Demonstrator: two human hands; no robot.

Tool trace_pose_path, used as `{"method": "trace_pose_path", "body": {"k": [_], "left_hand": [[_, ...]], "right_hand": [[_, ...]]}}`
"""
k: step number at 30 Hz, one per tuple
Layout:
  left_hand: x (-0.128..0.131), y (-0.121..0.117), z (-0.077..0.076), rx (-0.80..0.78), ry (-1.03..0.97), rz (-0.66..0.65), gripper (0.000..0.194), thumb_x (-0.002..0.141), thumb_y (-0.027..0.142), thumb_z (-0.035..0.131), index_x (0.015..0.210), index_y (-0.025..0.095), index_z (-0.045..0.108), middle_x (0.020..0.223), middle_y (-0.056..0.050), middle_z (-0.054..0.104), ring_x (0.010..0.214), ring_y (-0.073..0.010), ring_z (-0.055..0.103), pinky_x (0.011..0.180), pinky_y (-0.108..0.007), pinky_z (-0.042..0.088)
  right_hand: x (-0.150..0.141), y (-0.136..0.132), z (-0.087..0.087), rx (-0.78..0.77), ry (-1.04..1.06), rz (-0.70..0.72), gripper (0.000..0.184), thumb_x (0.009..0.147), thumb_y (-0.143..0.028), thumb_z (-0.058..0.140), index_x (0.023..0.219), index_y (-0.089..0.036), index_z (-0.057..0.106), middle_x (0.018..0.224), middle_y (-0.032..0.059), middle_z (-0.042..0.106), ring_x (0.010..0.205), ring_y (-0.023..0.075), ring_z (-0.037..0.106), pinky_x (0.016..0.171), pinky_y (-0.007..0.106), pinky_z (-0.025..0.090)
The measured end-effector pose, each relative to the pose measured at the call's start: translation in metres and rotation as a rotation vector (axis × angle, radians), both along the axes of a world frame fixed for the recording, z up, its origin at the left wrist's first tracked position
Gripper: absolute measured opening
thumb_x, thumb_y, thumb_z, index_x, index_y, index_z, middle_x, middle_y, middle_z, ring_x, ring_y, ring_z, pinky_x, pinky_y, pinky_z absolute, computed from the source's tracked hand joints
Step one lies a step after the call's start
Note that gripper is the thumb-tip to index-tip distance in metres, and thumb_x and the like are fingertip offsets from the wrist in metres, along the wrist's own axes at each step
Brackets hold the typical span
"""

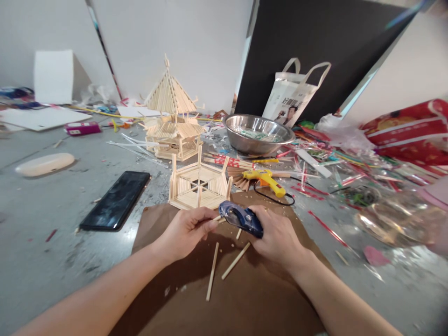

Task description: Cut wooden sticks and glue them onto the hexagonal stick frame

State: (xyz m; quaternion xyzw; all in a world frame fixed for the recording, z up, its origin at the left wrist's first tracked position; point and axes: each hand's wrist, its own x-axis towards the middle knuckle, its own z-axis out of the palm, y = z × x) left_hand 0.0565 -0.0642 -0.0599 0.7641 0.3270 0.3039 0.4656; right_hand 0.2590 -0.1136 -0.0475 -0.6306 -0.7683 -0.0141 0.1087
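Note:
My left hand pinches a short wooden stick between thumb and fingers. My right hand is wrapped around a blue hand cutter, whose head meets the end of that stick. Below them, two cut wooden sticks lie on a brown board, and a shorter piece is partly hidden under the cutter. Just beyond my hands sits a hexagonal stick frame with upright posts. Behind it stands a stick-built pavilion model with a pointed roof.
A yellow glue gun with a black cord lies right of the frame. Further back are a metal bowl and a white tote bag. At left lie a phone and a white case. Plastic wrappers and scraps cover the right side.

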Motion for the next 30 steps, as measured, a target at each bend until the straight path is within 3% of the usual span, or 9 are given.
{"method": "trace_pose_path", "body": {"k": [19,26,30], "left_hand": [[0.0014,-0.0017,-0.0005,-0.046,0.002,-0.018,0.016,0.077,0.025,0.042,0.073,0.014,0.052,0.056,0.004,0.047,0.046,-0.0052,0.044,0.045,-0.017,0.036],[0.0018,-0.0002,0.0007,-0.072,0.026,-0.004,0.02,0.077,0.031,0.041,0.072,0.014,0.051,0.056,0.003,0.047,0.048,-0.0065,0.044,0.048,-0.018,0.036],[0.0012,0.002,0.0035,-0.144,0.03,0.017,0.019,0.077,0.031,0.041,0.073,0.014,0.05,0.059,0.002,0.051,0.047,-0.006,0.045,0.047,-0.018,0.037]], "right_hand": [[0.0,-0.0012,0.0002,-0.029,0.035,-0.016,0.03,0.062,-0.021,0.046,0.091,-0.019,0.047,0.077,0.0022,0.06,0.069,0.0182,0.055,0.057,0.026,0.033],[-0.0033,-0.0005,-0.0002,-0.056,0.04,-0.095,0.022,0.062,-0.023,0.045,0.083,-0.019,0.05,0.068,0.0016,0.06,0.062,0.0168,0.054,0.053,0.024,0.031],[0.0017,0.006,0.0023,0.002,0.027,-0.24,0.021,0.067,-0.027,0.044,0.086,-0.019,0.049,0.07,0.0029,0.06,0.063,0.0183,0.054,0.053,0.025,0.031]]}}
